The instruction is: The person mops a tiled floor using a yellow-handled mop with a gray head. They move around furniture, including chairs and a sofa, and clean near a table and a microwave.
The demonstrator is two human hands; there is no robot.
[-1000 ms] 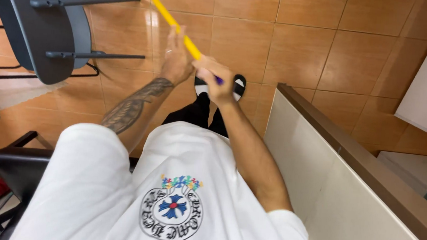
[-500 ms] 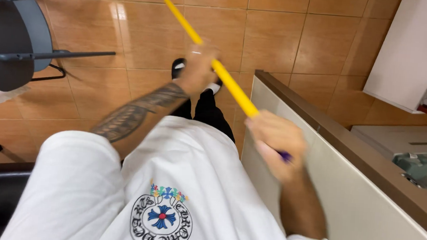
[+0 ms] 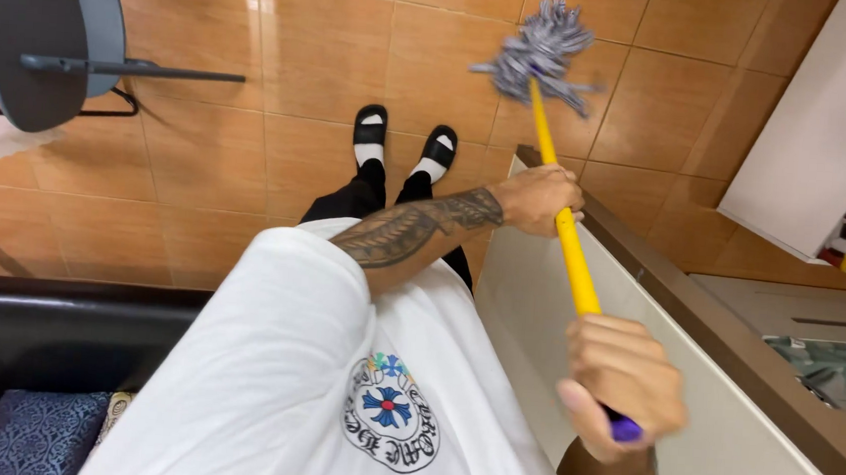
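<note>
Underfoot, your tiled floor (image 3: pixel 317 52) fills most of the view, glossy orange-brown and catching the light. To your right a pale partition wall (image 3: pixel 556 326) with a brown top ledge runs close alongside you, and a grey chair (image 3: pixel 40 32) stands well apart at the upper left. Between them you hold the mop (image 3: pixel 563 227): its yellow shaft slants up from your right side, and the grey string head (image 3: pixel 540 47) sits on or just above the floor beyond the end of the partition — which of the two, the view does not settle. Your left hand (image 3: pixel 540 198) is clenched around the shaft midway, tattooed forearm crossing your body. Your right hand (image 3: pixel 621 380) is closed around the purple grip at the top end, fingers (image 3: pixel 633 356) curled tight. Your sandalled feet (image 3: pixel 400 142) stand just left of the mop head. The risk, I judge, is the shaft knocking the partition's ledge, since it passes right beside it; a wet, shiny tile could also let a sandal slip.
</note>
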